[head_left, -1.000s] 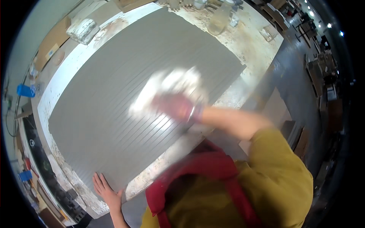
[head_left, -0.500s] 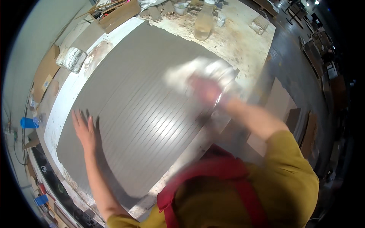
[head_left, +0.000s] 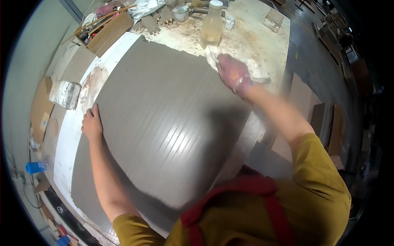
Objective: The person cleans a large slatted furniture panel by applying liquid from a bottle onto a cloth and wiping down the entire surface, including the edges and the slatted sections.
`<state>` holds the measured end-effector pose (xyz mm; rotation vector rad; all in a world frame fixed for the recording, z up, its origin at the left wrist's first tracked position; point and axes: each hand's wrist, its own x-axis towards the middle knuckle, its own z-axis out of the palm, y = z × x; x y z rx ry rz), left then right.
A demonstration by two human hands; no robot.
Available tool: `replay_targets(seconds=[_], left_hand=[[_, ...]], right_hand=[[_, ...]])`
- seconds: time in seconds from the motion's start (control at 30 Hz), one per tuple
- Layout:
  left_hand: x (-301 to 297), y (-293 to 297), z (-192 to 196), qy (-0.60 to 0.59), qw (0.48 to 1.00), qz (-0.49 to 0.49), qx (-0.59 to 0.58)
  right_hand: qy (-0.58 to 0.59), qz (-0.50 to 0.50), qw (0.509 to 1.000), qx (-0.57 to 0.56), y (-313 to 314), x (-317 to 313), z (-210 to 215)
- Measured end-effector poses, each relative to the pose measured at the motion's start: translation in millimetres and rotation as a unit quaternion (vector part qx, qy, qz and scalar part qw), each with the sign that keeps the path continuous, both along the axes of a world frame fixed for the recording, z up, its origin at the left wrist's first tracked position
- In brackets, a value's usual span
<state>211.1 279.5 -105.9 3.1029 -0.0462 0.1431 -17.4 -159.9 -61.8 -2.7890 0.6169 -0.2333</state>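
A large grey grooved panel lies across the worktable, shiny near its middle. At its left edge, my bare left hand curls its fingers over the rim, with the thumb resting on top. My right hand, in a pinkish-purple glove, is closed on a crumpled white cloth at the panel's far right corner. Parts of the cloth stick out on both sides of the glove. Just beyond it stands a clear bottle with a white cap and pale yellowish liquid.
A white, stained wrapped block sits left of the panel. Farther back are a wooden tool box, a plastic tub and small wood pieces. Another block lies at the table's far right. Boards lean beyond the right edge.
My right hand has moved the cloth away from me to the far corner. My left hand has gone from lying flat on the panel to gripping its left edge. The grooves look fainter.
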Motion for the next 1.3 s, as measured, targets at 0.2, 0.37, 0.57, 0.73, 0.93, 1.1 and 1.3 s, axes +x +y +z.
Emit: replay_targets(seconds=[0.2,0.37,0.57,0.73,0.93,1.1,1.3], left_hand=[[-1,10,4,0.003,1.000,0.013,0.014],[5,9,-4,-0.014,1.000,-0.001,0.014],[0,8,5,-0.006,1.000,-0.005,0.009],[8,18,-3,-0.029,0.999,-0.015,0.009],[-4,8,2,-0.079,0.990,-0.114,-0.031],[0,0,-3,-0.099,0.979,-0.166,-0.068],[-4,7,1,-0.114,0.978,-0.154,-0.081]], right_hand=[[0.041,0.174,0.980,0.084,31,-54,2],[0.008,-0.010,0.992,0.125,9,10,3],[0.013,0.159,0.984,0.083,25,-36,-13],[-0.043,-0.072,0.949,0.305,-57,25,60],[-0.087,0.141,0.983,0.075,-46,-31,23],[0.065,0.141,0.988,0.011,-39,-4,2],[-0.100,0.235,0.967,0.014,-25,-33,-39]])
